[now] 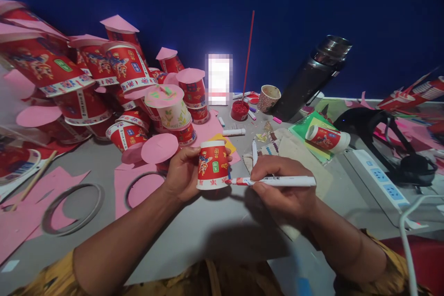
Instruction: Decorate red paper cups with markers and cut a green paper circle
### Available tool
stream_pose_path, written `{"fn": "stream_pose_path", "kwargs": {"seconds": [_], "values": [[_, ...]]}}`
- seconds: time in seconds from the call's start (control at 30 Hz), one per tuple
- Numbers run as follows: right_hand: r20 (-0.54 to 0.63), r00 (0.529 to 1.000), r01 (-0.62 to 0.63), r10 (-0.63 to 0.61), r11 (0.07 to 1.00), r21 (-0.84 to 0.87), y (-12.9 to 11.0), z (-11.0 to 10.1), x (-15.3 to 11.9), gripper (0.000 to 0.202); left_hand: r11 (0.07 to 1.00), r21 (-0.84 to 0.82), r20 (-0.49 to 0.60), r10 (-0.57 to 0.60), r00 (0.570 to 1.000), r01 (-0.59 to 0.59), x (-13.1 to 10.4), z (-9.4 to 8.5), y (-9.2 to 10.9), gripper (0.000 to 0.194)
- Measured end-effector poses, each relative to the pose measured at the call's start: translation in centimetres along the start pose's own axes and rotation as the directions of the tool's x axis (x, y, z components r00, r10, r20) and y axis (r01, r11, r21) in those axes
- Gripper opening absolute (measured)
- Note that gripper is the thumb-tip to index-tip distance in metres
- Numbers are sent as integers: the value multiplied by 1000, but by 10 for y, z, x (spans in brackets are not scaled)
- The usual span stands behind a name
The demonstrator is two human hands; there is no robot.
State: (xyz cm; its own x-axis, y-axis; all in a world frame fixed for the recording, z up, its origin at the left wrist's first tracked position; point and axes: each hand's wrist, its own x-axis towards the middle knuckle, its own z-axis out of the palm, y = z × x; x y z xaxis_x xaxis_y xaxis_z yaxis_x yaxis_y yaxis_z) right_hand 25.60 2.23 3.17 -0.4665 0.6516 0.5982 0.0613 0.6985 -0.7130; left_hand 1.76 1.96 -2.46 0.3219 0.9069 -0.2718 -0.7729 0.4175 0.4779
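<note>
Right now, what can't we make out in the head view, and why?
Head view, hidden or unclear:
Held cup: far side, turned away.
Left hand: most fingers, behind the cup.
Held marker: lettering, too small.
Bright rectangle: contents, blurred into blocks.
Right sleeve: cut off by bottom edge.

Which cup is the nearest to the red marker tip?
The red cup in the left hand: the tip of the marker in the right hand is at its lower white band. No other cup is held.
</note>
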Motion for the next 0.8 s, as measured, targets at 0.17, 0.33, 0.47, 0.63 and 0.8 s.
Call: {"fn": "stream_pose_path", "kwargs": {"seconds": [0.17, 0.33, 0.47, 0.63, 0.8], "values": [[15, 1000, -9, 10, 999, -42, 0, -2, 1, 9, 1000, -5, 7, 0, 1000, 0, 1, -2, 0, 46], [18, 999, -50, 50, 999, -10, -1, -3, 2, 9, 1000, -7, 15, 4, 1000, -4, -1, 0, 0, 48], [-85, 993, -79, 80, 997, 15, -2, -4, 1, 10, 1000, 0, 6, 7, 1000, -7, -1, 3, 3, 49], [-158, 961, -219, 228, 973, 77, 6, -5, -1, 8, 999, -23, 8, -24, 1000, 24, -1, 4, 5, 50], [-158, 889, -365, 430, 873, 323, 24, -6, -2, 14, 997, -40, -4, -61, 998, 60, -1, 8, 4, 48]]}}
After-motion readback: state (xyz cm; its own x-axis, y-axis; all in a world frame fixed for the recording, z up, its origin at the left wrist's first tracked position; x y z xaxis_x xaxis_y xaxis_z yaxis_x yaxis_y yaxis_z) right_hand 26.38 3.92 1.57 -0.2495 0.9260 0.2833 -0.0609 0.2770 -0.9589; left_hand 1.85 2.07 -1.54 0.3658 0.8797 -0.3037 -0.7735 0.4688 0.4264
